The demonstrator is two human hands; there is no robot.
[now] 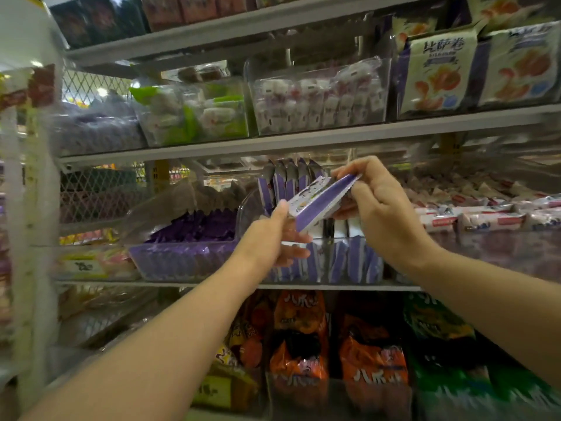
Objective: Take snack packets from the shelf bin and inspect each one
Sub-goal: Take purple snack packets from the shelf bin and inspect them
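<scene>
I have one purple-and-white snack packet (318, 199) out of the bin and held between both hands, so I judge this to be the inspecting step, not the taking one. My left hand (270, 235) grips the packet's lower end, with the thumb on top near the corner and the fingers curled underneath. My right hand (376, 205) pinches the upper end between thumb and fingers. The packet is tilted, its right end higher. It hangs in the air in front of the clear plastic shelf bin (246, 208), above the bin's front wall and apart from it.

In the bin, more packets of the same kind (355, 259) stand upright in rows, front to back. Just to the left on the same shelf (212, 284) sits another clear tray filled with darker purple packets (194, 229).

The face turned towards me shows a purple band and some print, but the print is too blurred for me to read. The next move, as I see it, is to turn the packet over between my fingers and check the other side and the end seals. That calls for a light grip, so that I don't crush whatever is inside. One hand has to keep hold while the other shifts. After that the packet needs a place to go — I can't tell from here where checked ones belong — and I'd reach into the bin for another.
</scene>
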